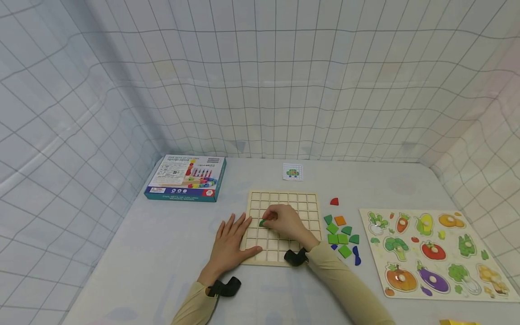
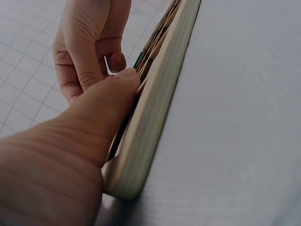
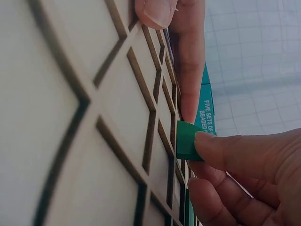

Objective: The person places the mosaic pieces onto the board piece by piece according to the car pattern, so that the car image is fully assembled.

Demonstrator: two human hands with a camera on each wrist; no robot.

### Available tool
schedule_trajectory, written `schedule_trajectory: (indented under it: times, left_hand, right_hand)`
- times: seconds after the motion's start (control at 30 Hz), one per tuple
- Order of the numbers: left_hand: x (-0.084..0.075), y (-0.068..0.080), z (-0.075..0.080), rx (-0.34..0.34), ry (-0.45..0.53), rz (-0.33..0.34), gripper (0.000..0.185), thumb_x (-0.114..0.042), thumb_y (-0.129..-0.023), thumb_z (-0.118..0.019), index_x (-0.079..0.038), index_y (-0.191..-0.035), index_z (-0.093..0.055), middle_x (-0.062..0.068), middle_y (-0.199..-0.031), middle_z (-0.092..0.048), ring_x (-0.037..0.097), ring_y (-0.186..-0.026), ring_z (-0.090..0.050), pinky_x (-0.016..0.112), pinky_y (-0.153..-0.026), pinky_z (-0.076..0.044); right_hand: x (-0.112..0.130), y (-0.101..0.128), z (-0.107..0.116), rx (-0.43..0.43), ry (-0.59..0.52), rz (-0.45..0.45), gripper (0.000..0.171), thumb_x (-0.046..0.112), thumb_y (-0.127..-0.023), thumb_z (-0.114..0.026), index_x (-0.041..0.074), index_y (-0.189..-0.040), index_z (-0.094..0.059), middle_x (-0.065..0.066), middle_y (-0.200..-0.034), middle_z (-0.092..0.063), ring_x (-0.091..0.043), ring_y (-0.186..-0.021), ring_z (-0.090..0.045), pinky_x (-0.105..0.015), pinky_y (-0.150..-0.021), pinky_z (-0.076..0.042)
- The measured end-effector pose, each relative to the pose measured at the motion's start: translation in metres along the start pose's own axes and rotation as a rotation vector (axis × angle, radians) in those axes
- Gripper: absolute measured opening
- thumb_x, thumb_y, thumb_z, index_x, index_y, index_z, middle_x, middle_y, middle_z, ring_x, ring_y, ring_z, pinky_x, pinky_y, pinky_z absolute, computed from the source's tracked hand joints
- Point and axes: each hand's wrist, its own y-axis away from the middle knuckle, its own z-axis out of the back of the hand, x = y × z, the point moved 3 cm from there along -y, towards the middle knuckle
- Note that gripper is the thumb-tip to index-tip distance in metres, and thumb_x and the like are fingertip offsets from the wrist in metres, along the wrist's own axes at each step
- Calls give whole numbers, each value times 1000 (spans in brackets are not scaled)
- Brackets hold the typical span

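Note:
A wooden grid board with raised square cells lies flat in front of me. My left hand rests at its left side, fingers spread and straight, with the thumb over the board's lower left cells. My right hand pinches a small green quarter-round tile between thumb and fingers. In the head view this tile overlaps the left part of the grid, and in the right wrist view it is close against the grid's ridges. The left wrist view has the left thumb at the board's rim.
Right of the board lie several loose tiles: green squares, an orange square, a red quarter-round and blue pieces. Farther right is a vegetable puzzle board. A pattern card and a beads box lie behind.

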Motion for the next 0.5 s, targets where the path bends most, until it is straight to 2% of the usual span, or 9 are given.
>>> schedule_trajectory:
  times: [0.2, 0.5]
  left_hand:
    - [0, 0, 0, -4, 3, -2, 87, -60, -79, -65, -13, -146, -39, 9, -151, -31, 34, -141, -15, 55, -109, -7]
    - [1, 0, 0, 1, -1, -2, 87, -60, -79, -65, -13, -147, -38, 8, -152, -31, 34, -141, -14, 56, -109, -6]
  right_hand:
    - [-2, -1, -2, 1, 53, -40, 4, 16, -83, -74, 16, -84, -70, 11, -74, -61, -7, -65, -54, -28, -61, -45]
    - [-4, -2, 0, 12, 145, -46, 8, 22, -84, -73, 17, -90, -74, 8, -79, -55, -10, -71, -51, -29, -62, -43]
